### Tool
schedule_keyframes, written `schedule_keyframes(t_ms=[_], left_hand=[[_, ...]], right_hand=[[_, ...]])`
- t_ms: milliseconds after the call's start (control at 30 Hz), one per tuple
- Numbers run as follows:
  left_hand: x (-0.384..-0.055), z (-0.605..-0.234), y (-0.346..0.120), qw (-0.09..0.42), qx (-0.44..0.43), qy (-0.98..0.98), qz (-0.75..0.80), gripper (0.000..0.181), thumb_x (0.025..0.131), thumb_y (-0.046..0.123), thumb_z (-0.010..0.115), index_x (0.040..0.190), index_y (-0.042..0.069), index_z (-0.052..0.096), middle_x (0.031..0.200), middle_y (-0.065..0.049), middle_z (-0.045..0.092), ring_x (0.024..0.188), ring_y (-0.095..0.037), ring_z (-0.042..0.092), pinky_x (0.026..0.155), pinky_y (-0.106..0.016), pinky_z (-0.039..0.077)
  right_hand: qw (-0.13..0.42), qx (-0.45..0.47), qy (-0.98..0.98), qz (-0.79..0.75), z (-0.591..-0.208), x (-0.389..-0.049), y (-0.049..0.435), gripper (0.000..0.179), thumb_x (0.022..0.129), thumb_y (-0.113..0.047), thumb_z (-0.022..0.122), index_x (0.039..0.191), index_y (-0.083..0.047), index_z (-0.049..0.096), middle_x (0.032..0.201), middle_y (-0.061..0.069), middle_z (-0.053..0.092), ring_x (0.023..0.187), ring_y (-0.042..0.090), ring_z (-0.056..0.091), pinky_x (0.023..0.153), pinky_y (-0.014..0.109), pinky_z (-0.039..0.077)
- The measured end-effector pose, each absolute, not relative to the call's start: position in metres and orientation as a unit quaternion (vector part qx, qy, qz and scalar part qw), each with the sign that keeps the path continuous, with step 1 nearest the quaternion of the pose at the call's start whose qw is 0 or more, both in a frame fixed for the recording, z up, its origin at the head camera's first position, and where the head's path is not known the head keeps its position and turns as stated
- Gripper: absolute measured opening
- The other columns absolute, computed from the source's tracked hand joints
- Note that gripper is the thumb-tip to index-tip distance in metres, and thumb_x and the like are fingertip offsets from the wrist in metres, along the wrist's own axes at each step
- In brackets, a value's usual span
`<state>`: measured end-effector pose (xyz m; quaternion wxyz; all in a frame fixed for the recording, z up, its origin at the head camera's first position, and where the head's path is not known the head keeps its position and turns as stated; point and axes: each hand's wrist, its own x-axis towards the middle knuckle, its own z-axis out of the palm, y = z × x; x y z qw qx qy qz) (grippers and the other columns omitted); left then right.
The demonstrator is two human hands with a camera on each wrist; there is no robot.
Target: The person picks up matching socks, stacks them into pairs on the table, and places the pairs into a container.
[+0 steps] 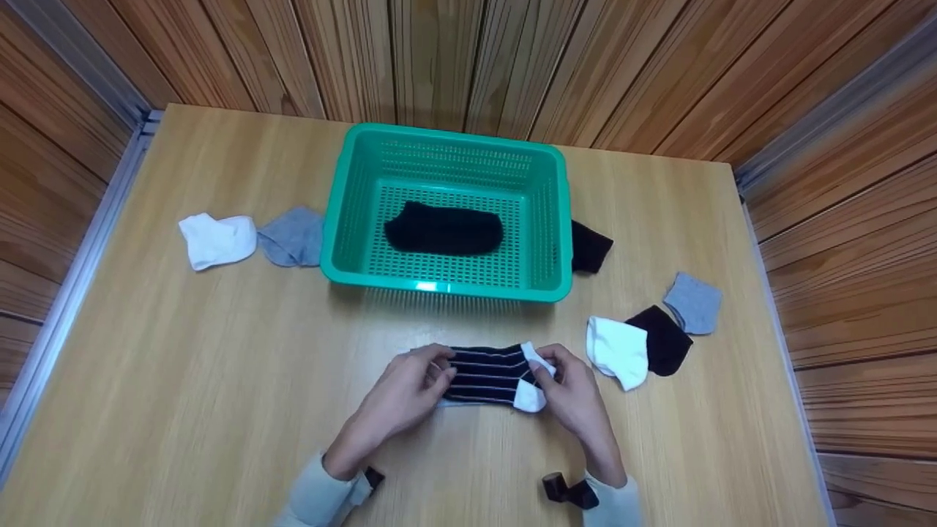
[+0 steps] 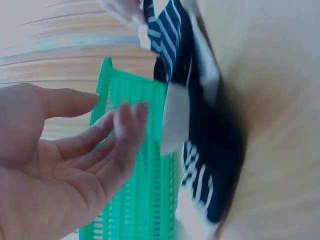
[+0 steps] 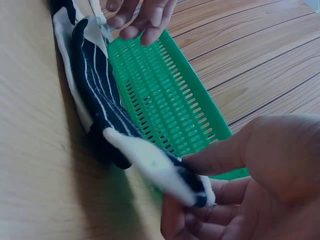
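Pinching a white-striped black fabric sock point(image 1: 483, 375) is the right grip point(image 1: 575, 389). Opposite it, the left grip point(image 1: 408, 388) shows thumb and fingers apart.

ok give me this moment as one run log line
left hand: near left end of striped sock | right hand: pinches its right end | green basket: black sock inside

Behind the bare left hand point(image 1: 410, 388) comes a pale left sleeve point(image 1: 313, 496) with a small black left device point(image 1: 374, 479); behind the bare right hand point(image 1: 575, 388), a matching right sleeve point(image 1: 613, 501) with a round-ended black right device point(image 1: 556, 488).
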<state>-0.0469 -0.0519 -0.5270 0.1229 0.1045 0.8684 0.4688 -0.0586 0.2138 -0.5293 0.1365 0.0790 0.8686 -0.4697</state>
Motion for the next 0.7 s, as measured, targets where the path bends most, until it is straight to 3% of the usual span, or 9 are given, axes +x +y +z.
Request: schedule_keyframes(t_ms=[167, 400, 600, 700], left_hand=[[-0.044, -0.529, -0.043, 0.167, 0.083, 0.854, 0.486, 0.039, 0.108, 0.025, 0.059, 0.137, 0.001, 0.064, 0.110, -0.007, 0.076, 0.092, -0.012, 0.069, 0.082, -0.029, 0.060], [-0.042, -0.524, -0.038, 0.184, 0.066, 0.816, 0.544, 0.051, 0.110, 0.040, 0.052, 0.141, 0.000, 0.061, 0.120, -0.010, 0.076, 0.110, -0.022, 0.072, 0.096, -0.041, 0.059], [-0.039, -0.521, -0.040, 0.229, 0.016, 0.768, 0.598, 0.067, 0.109, 0.055, 0.048, 0.152, 0.003, 0.051, 0.137, -0.015, 0.070, 0.126, -0.029, 0.069, 0.108, -0.048, 0.054], [-0.038, -0.528, -0.042, 0.247, -0.002, 0.717, 0.651, 0.074, 0.108, 0.060, 0.044, 0.155, 0.002, 0.046, 0.143, -0.018, 0.065, 0.131, -0.030, 0.065, 0.109, -0.046, 0.054]], right_hand=[[0.138, 0.069, 0.834, -0.530, -0.515, -0.053, 0.207, 0.016, 0.104, -0.008, 0.061, 0.118, -0.006, 0.069, 0.100, 0.008, 0.067, 0.087, 0.017, 0.058, 0.074, 0.023, 0.045], [0.135, 0.036, 0.776, -0.615, -0.498, -0.045, 0.190, 0.017, 0.103, -0.006, 0.063, 0.119, -0.004, 0.068, 0.113, 0.008, 0.069, 0.100, 0.017, 0.066, 0.084, 0.023, 0.051], [0.178, 0.006, 0.737, -0.652, -0.497, -0.040, 0.169, 0.026, 0.104, -0.015, 0.065, 0.125, 0.001, 0.064, 0.121, 0.011, 0.066, 0.110, 0.019, 0.067, 0.092, 0.025, 0.055], [0.204, -0.007, 0.730, -0.652, -0.506, -0.039, 0.156, 0.030, 0.104, -0.018, 0.065, 0.127, 0.001, 0.063, 0.129, 0.014, 0.065, 0.120, 0.022, 0.066, 0.099, 0.027, 0.055]])
